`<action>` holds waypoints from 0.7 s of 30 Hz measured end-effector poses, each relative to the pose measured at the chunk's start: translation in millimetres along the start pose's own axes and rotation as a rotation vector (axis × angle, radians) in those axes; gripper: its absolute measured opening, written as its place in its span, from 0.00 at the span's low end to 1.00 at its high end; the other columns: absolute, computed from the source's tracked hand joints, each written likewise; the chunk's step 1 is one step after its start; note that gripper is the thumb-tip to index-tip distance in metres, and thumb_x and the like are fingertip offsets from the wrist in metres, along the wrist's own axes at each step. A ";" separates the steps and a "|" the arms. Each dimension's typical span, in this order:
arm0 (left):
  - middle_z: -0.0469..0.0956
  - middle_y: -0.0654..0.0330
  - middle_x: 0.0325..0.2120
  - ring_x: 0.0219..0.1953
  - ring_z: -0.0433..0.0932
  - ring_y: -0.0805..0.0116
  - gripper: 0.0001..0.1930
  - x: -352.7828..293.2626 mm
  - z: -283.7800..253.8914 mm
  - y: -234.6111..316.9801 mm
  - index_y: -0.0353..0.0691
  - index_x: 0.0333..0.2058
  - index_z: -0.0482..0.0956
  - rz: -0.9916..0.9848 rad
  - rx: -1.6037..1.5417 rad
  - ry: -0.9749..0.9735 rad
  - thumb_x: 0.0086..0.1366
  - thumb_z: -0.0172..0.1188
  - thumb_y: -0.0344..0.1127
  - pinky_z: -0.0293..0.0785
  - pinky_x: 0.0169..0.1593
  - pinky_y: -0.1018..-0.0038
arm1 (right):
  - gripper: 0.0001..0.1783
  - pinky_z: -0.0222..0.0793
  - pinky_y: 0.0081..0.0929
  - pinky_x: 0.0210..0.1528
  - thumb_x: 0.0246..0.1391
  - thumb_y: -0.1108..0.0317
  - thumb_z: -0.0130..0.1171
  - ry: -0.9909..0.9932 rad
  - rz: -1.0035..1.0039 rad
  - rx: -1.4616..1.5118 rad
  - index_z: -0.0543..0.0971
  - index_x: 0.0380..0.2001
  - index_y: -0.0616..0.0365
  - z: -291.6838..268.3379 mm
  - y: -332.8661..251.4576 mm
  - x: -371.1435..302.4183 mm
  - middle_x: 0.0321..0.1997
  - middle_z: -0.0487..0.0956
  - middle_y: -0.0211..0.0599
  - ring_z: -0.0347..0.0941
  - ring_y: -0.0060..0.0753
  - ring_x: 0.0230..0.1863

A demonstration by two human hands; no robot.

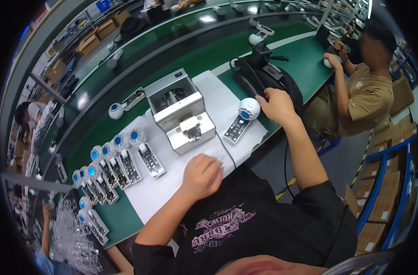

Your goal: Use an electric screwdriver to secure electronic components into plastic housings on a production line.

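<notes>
My right hand [277, 107] has its fingers bent in at the right side of a white ball-headed device [238, 127], touching its round head. That device lies on the white sheet [172, 185], its strip-shaped body showing a dark circuit board. My left hand [201, 176] is curled closed over the sheet's near edge, slightly blurred; whatever it holds, if anything, is hidden. Between and beyond my hands stands a silver box-shaped machine [186, 123] with a clear window on top. Left of it sit several similar devices [129, 167] in a row, with blue discs on their heads.
A black bag [282, 82] lies beyond my right hand. Past the machine runs a green conveyor belt [190, 50] carrying more devices. Clear plastic pieces [76, 233] are heaped at lower left. A person [364, 87] works at right, near shelves of cardboard boxes [385, 197].
</notes>
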State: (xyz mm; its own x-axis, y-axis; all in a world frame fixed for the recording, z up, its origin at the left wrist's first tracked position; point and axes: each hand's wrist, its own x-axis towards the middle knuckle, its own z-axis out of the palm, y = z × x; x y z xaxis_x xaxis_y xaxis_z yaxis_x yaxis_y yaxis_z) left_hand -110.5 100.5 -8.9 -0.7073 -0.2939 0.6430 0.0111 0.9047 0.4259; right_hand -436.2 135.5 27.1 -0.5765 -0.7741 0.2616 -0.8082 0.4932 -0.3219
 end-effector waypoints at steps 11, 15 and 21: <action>0.76 0.50 0.38 0.37 0.79 0.51 0.23 68.1 72.0 11.3 0.30 0.47 0.74 -0.308 0.370 -0.163 0.55 0.68 0.36 0.77 0.36 0.63 | 0.29 0.77 0.42 0.45 0.47 0.46 0.70 -0.341 -0.106 -0.153 0.85 0.34 0.67 -2.6 4.5 61.6 0.38 0.84 0.55 0.82 0.53 0.40; 0.75 0.48 0.37 0.36 0.80 0.47 0.22 67.9 73.0 -3.3 0.31 0.46 0.73 -0.538 0.305 -0.186 0.57 0.67 0.36 0.78 0.35 0.58 | 0.28 0.75 0.29 0.38 0.54 0.49 0.66 -0.193 -0.113 0.665 0.80 0.40 0.69 -31.7 32.8 51.8 0.32 0.82 0.42 0.78 0.36 0.32; 0.74 0.47 0.39 0.34 0.81 0.45 0.20 60.0 62.4 -2.3 0.32 0.45 0.73 -0.584 0.221 -0.226 0.58 0.67 0.36 0.78 0.35 0.54 | 0.21 0.72 0.25 0.36 0.66 0.58 0.50 -0.129 -0.218 1.938 0.71 0.52 0.66 -87.5 2.6 -32.0 0.39 0.73 0.36 0.71 0.28 0.32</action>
State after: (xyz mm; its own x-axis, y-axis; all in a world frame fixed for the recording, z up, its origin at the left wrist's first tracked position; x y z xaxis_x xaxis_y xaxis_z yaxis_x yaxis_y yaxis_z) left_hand -197.1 100.0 -11.0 -0.6842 -0.7051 0.1864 -0.5473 0.6654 0.5077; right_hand -430.4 196.3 97.5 -0.4179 -0.8153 0.4008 0.4011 -0.5615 -0.7238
